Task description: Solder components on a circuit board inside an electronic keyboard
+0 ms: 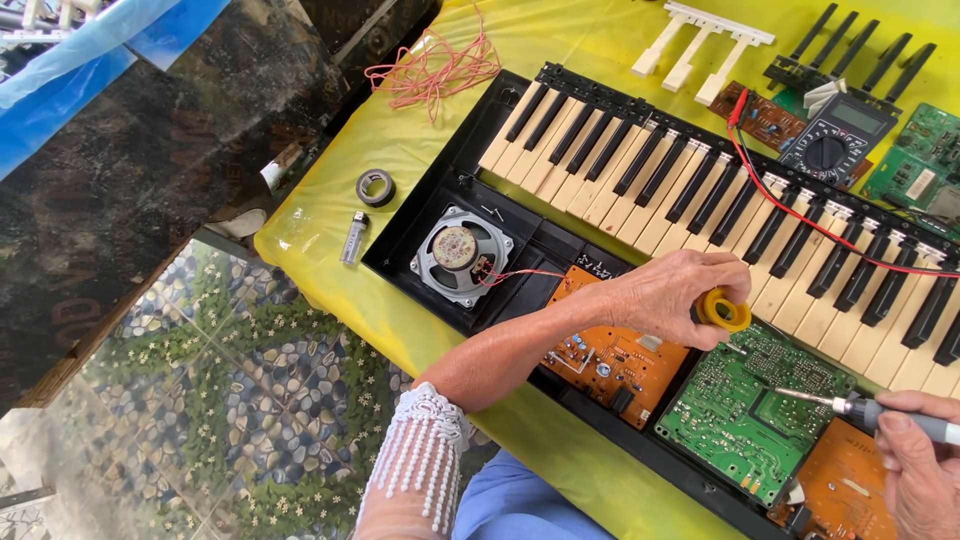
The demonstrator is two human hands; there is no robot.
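The left hand (672, 296) is closed around a small yellow spool (724, 310), held above the junction of the keys and the open case. The right hand (920, 470) is clamped on the grey handle of a soldering iron (860, 408); the iron's metal tip rests over the green circuit board (745, 405), directly below the left hand.

Surrounding items:
- An orange circuit board (610, 350) lies under the left wrist, inside the black keyboard case (420, 215).
- A round speaker (460, 255) sits in the case, well to the left of the left hand; thin red leads run from it toward the orange circuit board.
- The row of black and white keys (640, 175) runs just above the left hand.
- A red test lead (800, 215) crosses the keys above the left hand and runs up to a multimeter (835, 140).
- Loose white key parts (700, 40) and loose black key parts (850, 55) lie beyond the keys.
- A tangle of red wire (430, 70), a roll of tape (376, 187) and a lighter (354, 237) lie far to the left.

Surface: a yellow table cover (330, 200). Beside the table, a pebble-pattern floor (230, 380) and a dark stone slab (140, 180) are visible.
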